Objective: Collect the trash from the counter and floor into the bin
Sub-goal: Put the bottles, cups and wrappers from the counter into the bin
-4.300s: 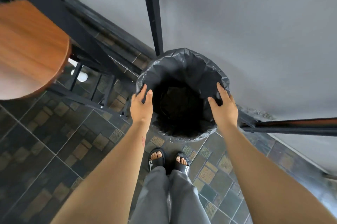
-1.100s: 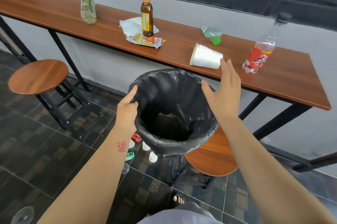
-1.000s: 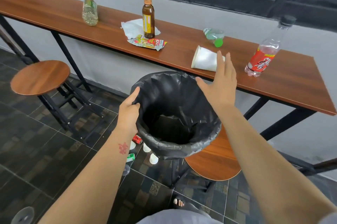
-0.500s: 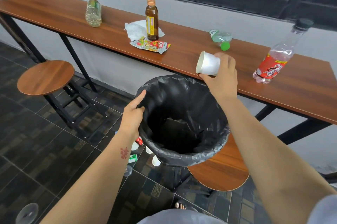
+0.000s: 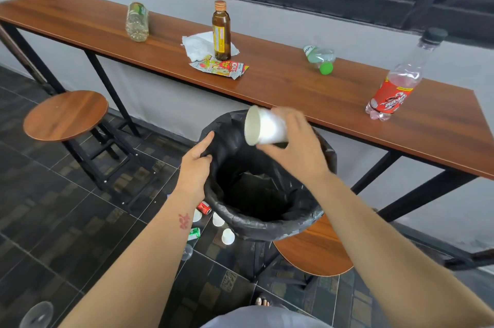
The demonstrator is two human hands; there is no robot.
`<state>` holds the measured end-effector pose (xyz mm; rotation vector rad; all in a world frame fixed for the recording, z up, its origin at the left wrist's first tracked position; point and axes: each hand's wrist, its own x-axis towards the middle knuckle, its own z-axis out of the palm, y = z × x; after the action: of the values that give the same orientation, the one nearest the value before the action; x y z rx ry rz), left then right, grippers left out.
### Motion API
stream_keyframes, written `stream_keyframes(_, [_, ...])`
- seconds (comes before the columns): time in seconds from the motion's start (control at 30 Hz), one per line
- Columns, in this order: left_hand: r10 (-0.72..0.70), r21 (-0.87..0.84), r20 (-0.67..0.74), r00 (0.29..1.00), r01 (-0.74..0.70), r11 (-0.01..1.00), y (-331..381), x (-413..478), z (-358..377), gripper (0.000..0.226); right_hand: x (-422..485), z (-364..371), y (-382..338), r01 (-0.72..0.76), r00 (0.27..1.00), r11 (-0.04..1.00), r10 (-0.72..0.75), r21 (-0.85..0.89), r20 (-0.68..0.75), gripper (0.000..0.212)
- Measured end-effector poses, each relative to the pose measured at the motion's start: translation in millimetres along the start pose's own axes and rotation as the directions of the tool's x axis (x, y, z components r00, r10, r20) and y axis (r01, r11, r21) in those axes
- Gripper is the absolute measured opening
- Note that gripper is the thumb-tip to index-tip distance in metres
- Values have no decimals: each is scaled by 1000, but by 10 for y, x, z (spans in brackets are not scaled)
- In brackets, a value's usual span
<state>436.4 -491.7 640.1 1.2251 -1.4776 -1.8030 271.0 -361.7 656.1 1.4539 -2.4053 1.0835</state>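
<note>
A long wooden counter (image 5: 280,87) on black metal legs ran along a grey wall under dark window frames, over a floor of dark patterned tiles. The bin (image 5: 267,226), lined with a black bag, stood just in front of the counter's near edge, apparently resting on a round wooden stool (image 5: 312,255); a second stool (image 5: 65,115) stood well to the bin's left.

Over the bin's far rim, the right hand (image 5: 296,148) gripped a white paper cup (image 5: 263,128) between thumb and fingers — the cup tipped on its side, mouth toward the left. The left hand (image 5: 196,164) clasped the bin's left rim, forefinger stretched along the bag.

On the counter beyond the bin lay a clear bottle (image 5: 137,21) on its side, a crumpled white napkin (image 5: 199,44), an upright brown bottle (image 5: 221,31) with a yellow label too blurred to read, and a colourful snack wrapper (image 5: 219,68) — its lettering not legible. Further right lay a small green-capped bottle (image 5: 319,58), and a red-labelled soda bottle (image 5: 401,79) stood upright, its script unreadable.

On the floor left of the bin's base sat small white cups (image 5: 228,236), a red can (image 5: 204,207) and a green can (image 5: 194,233).
</note>
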Motion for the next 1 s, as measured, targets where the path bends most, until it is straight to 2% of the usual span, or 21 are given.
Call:
stream_keyframes(0.07, [18, 50, -8, 1000, -18, 999, 1, -23, 8, 50, -183, 125, 54, -35, 985, 995, 49, -91, 167, 69])
stream_keyframes(0.17, [25, 67, -23, 999, -23, 997, -11, -55, 15, 50, -340, 194, 133, -52, 951, 973, 117, -225, 287, 67])
stream_keyframes(0.33, [20, 81, -26, 999, -18, 997, -22, -95, 9, 52, -407, 160, 149, -52, 902, 935, 195, -351, 385, 75])
stream_keyframes(0.43, [34, 103, -26, 999, -31, 994, -19, -108, 11, 51, -423, 136, 144, -13, 918, 918, 167, -397, 358, 77])
stream_keyframes(0.57, [39, 89, -16, 999, -37, 995, -16, -101, 4, 52, -434, -13, 140, -80, 961, 913, 177, -400, 213, 76])
stream_keyframes(0.67, [41, 88, -11, 999, -40, 995, -30, -92, 8, 52, -427, -227, 194, -217, 975, 921, 190, -322, -113, 71])
stream_keyframes(0.73, [39, 88, -12, 999, -38, 995, -24, -76, 19, 52, -375, -418, 273, -326, 905, 917, 231, -232, -357, 69])
stream_keyframes(0.83, [45, 98, 0, 999, -45, 994, -3, -59, 44, 52, -222, -700, 442, -428, 772, 889, 265, -163, -578, 71])
stream_keyframes(0.9, [38, 83, 1, 999, -38, 996, 7, -42, 56, 53, -80, -843, 581, -494, 696, 863, 320, -105, -643, 79])
stream_keyframes(1.0, [27, 72, 16, 999, -28, 997, 4, -18, 48, 54, 129, -932, 756, -603, 631, 798, 480, 5, -610, 93])
